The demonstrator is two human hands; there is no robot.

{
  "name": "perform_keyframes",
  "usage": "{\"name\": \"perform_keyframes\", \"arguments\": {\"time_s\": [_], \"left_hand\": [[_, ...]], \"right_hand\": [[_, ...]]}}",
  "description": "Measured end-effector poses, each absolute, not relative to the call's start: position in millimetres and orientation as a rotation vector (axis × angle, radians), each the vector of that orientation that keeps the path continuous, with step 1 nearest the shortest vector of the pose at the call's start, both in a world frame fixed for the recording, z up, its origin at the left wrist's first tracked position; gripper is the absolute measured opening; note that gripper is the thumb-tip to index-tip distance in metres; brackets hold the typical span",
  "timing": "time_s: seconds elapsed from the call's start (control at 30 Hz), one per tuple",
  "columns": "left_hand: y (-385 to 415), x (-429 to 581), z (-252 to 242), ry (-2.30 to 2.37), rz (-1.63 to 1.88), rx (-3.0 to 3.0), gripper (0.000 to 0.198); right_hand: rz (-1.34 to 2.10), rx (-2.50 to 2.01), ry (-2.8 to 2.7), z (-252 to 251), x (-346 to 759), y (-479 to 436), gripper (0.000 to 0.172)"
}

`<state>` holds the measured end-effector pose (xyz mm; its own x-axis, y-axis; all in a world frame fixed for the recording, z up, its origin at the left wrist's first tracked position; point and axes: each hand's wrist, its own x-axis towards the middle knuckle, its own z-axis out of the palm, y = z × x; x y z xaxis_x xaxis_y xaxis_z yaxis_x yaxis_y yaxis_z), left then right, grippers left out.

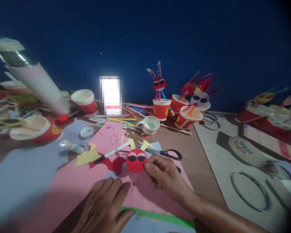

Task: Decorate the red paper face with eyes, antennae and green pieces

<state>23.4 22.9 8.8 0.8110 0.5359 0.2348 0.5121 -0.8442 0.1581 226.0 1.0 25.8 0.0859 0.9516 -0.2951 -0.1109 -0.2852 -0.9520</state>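
Note:
My right hand (165, 176) pinches the right edge of a red paper circle (135, 161) with two black oval eyes and yellow strips at its top, holding it just above pink paper (70, 184). My left hand (106, 202) lies flat on the pink paper, fingers spread, holding nothing. A black-handled pair of scissors (165, 152) lies just beyond the circle. A white pen with a black tip (111, 152) rests to the circle's left, near red and yellow paper scraps (87, 157).
Finished red paper-cup figures (161, 100) stand at the back with a white cup (149, 125) and coloured sticks (126, 118). A tape roll (86, 132), a tipped cup (36, 129) and a white cylinder (38, 82) sit left. A paint-stained board (232, 168) lies right.

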Motion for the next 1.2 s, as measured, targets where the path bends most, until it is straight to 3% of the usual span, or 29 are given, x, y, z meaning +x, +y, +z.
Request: {"name": "perform_keyframes", "arguments": {"time_s": [0.13, 0.27, 0.43, 0.8, 1.1, 1.2], "left_hand": [[25, 25, 13, 0.879, 0.498, 2.689, 0.028], [31, 25, 20, 1.012, 0.506, 1.904, 0.011], [41, 30, 27, 1.093, 0.480, 1.145, 0.020], [43, 27, 13, 1.104, 0.545, 1.113, 0.021], [35, -2, 34, 1.259, 0.594, 1.500, 0.017], [33, -11, 32, 1.225, 0.592, 1.344, 0.021]], "right_hand": [[1.413, -1.414, -0.910, 21, 219, -3, 0.030], [1.421, -1.401, -0.929, 22, 214, -3, 0.030], [1.452, -1.385, -0.947, 24, 205, -5, 0.031], [1.447, -1.397, -1.022, 21, 206, -4, 0.027], [1.364, -1.493, -1.032, 25, 217, -1, 0.022], [1.407, -1.457, -0.984, 26, 215, -1, 0.025]]}}
